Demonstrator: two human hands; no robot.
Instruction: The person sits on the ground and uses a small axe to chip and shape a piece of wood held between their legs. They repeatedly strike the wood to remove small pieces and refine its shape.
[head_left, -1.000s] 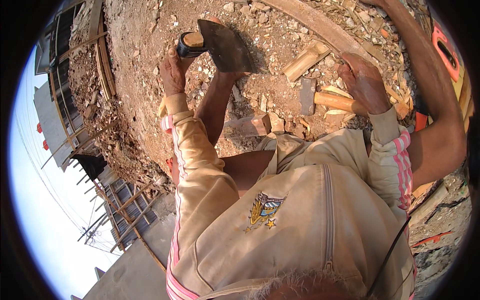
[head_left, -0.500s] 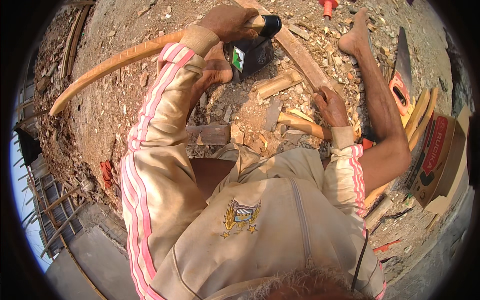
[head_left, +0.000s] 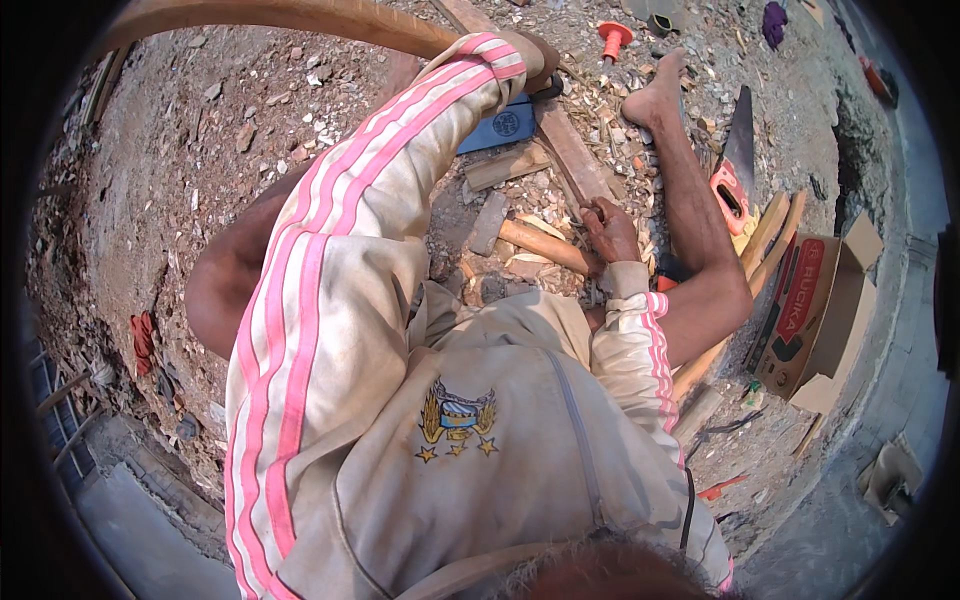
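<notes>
My left hand (head_left: 541, 62) is closed round the head end of an adze, mostly hidden behind my sleeve. The adze's long curved wooden handle (head_left: 300, 14) runs off to the upper left. Its blue-looking blade (head_left: 502, 127) is beside a wooden plank (head_left: 575, 150), and I cannot tell whether they touch. At the plank's near end, my right hand (head_left: 612, 232) grips it with bent fingers. A hammer (head_left: 548, 246) with a wooden handle lies on the ground just left of that hand. Beyond the hammer lies a short wood block (head_left: 508, 166).
My bent right leg (head_left: 690, 200) bounds the work on the right. Past it lie a handsaw (head_left: 738, 150), wooden strips (head_left: 775, 245) and an open cardboard box (head_left: 800, 315). An orange-red flanged grip (head_left: 613, 42) lies far ahead. Wood chips and rubble cover the ground.
The view has shifted. My left hand has turned the adze, so its handle lies higher in the picture and the blade shows another face. My right hand still grips the plank.
</notes>
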